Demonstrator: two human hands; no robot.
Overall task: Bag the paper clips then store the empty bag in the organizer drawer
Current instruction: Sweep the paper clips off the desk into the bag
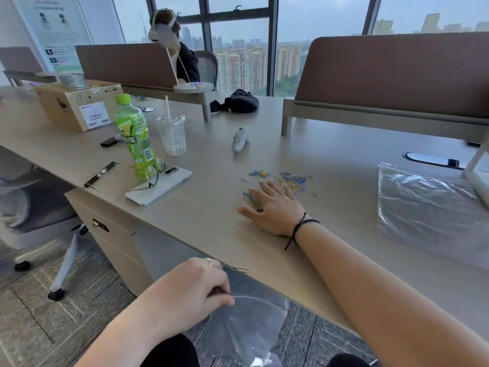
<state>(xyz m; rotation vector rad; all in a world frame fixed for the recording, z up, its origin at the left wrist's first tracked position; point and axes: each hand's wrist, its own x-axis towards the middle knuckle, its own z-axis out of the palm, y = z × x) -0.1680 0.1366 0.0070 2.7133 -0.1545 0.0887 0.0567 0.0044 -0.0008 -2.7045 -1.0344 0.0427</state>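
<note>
Paper clips (284, 181) were scattered on the bench (211, 215), just beyond and under the spread, flat fingers (255, 193) of the right hand (275, 210); light and slippery, they would likely be best swept together. A limp clear bag (246, 327) was pinched at its open rim below the bench edge by the left hand (190, 290); its contents could not be made out. One stray clip (239, 268) lay at the bench edge, just above those pinching fingers.

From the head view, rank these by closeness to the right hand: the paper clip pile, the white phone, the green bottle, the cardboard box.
Measured from the right hand:
1. Paper clip pile, under and just beyond its fingertips.
2. White phone, to its left.
3. Green bottle, left and farther back.
4. Cardboard box, far back left.
</note>
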